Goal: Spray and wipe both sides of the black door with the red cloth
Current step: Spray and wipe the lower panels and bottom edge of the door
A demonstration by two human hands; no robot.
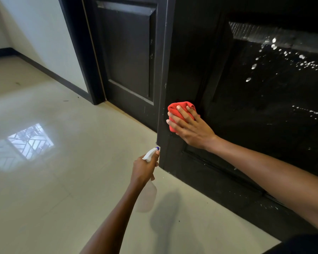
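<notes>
The black door [246, 110] fills the right half of the head view, its free edge towards the middle. White spray droplets dot its upper right panel. My right hand [189, 125] presses the bunched red cloth [178, 110] flat against the door's lower left part, fingers spread and straight over it. Lower down, near the door's bottom corner, my left hand [145, 167] grips a clear spray bottle [147, 197] by its neck. The bottle's white head with a blue nozzle points at the door's edge.
A second black door [127, 57] in a black frame stands behind, to the left. Glossy cream floor tiles [53, 162] spread out on the left and front. A white wall with a dark skirting runs back at the far left.
</notes>
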